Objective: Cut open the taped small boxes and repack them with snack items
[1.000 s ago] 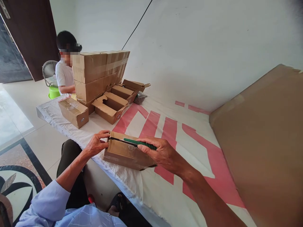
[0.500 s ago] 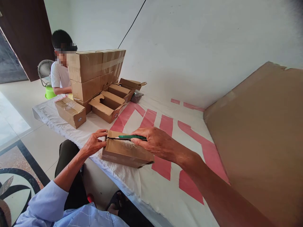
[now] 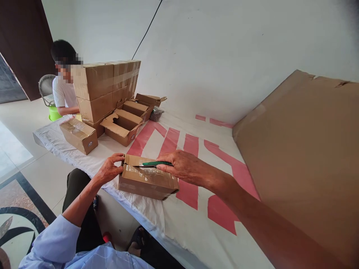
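A closed cardboard box (image 3: 148, 184) with clear tape over its top lies in front of me on the cloth-covered table. My left hand (image 3: 110, 169) grips its left end, fingers bent over the edge. Wrapped in my right hand (image 3: 182, 165) is a green and black utility knife (image 3: 157, 163), its blade pointing left against the top seam of the box. A dark gap shows in the seam close to my left fingers. The blade's very tip is hard to make out.
Taped boxes (image 3: 98, 82) are stacked at the far left, beside an open box (image 3: 123, 125) and a single closed box (image 3: 78, 135). A person (image 3: 64, 91) sits behind the stack. A large cardboard panel (image 3: 303, 157) stands on the right.
The knife has slid a little to the right along the box's top seam. My left hand keeps its hold on the end. The whole view has shifted slightly.
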